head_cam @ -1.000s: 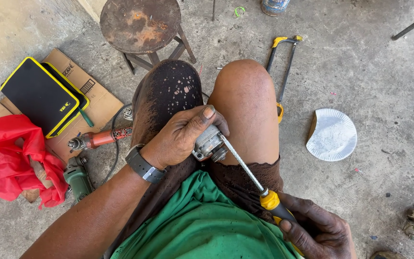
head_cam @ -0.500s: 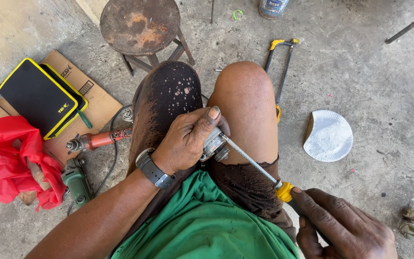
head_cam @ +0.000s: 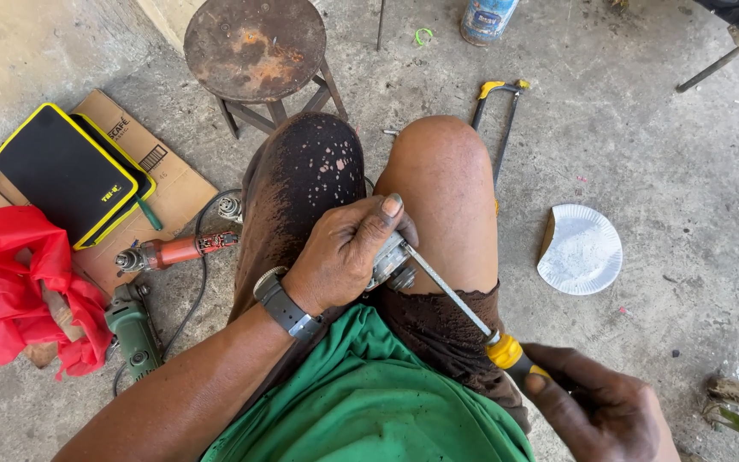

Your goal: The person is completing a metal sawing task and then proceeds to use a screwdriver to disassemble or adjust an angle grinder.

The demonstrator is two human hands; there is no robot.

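Observation:
My left hand [head_cam: 344, 252] grips a small grey metal part [head_cam: 389, 261] and presses it against my thigh, between my knees. My right hand [head_cam: 596, 406], at the lower right, holds the yellow-and-black handle of a screwdriver [head_cam: 506, 349]. Its long steel shaft runs up and left, and the tip sits in the metal part. A dark watch is on my left wrist. I am seated, wearing a green shirt and dark brown stained shorts.
A rusty round stool [head_cam: 256, 38] stands ahead. To the left lie a black-and-yellow case [head_cam: 66, 171] on cardboard, a red cloth [head_cam: 10, 282], an orange power tool [head_cam: 173, 251] and a green grinder [head_cam: 134, 329]. A hacksaw [head_cam: 498, 111] and white paper plate [head_cam: 581, 250] lie right.
My right hand has slid down and right along the screwdriver handle and shows more in view. My left hand stays clamped on the metal part.

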